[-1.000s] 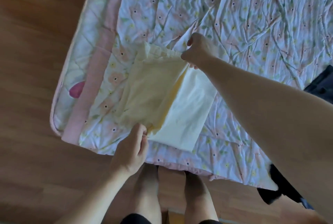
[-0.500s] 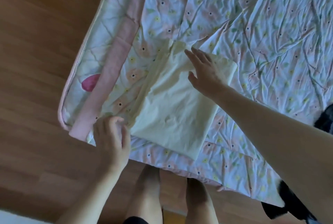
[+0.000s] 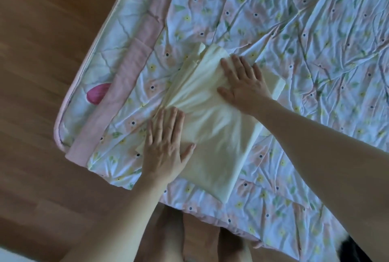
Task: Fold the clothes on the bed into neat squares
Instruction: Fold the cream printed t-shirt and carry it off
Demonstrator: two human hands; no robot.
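A pale yellow garment (image 3: 219, 135) lies folded into a rough rectangle near the corner of the bed (image 3: 284, 19), which is covered by a crumpled floral sheet. My left hand (image 3: 166, 146) rests flat on the garment's near left part, fingers spread. My right hand (image 3: 244, 82) presses flat on its far part, fingers apart. Creases fan out in the cloth between the two hands. Neither hand grips the cloth.
The bed's pink-edged corner (image 3: 117, 97) lies at the left, with wooden floor (image 3: 42, 72) beyond it. A dark garment (image 3: 355, 251) shows at the bottom right edge. My bare feet (image 3: 200, 238) stand at the bed's near edge.
The top flap has been folded over and let go. Both hands, which pinched the cloth a second ago, now lie flat on it; the left hand moved from the bed's edge onto the garment.
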